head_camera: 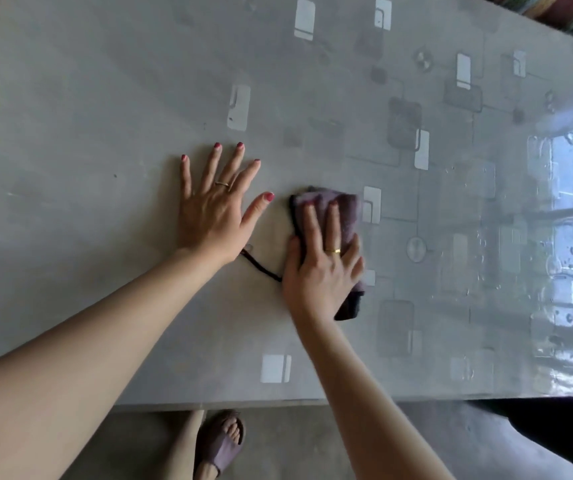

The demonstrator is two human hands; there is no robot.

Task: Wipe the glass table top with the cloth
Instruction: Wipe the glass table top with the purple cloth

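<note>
Open glass table top [87,116] is seen across the upper and left frame. The centre is occupied by the left hand [215,209], pressed flat, and the cloth [330,223].

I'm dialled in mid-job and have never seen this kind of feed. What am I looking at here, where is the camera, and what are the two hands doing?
There is no machine: a person works with bare hands. The single picture comes from a wide-angle camera worn on the person's head, looking forward and down, so the arms reach in from the bottom edge.

The big grey surface is the glass table top, patterned with pale rectangles and reflecting a window on the right. The left hand lies flat on it, fingers spread, holding nothing. The right hand presses a folded purple cloth against the glass, fingers fairly straight on top. A thin dark cord trails from the cloth toward the left wrist. Below the table edge you can see the person's sandalled foot on the floor.
</note>
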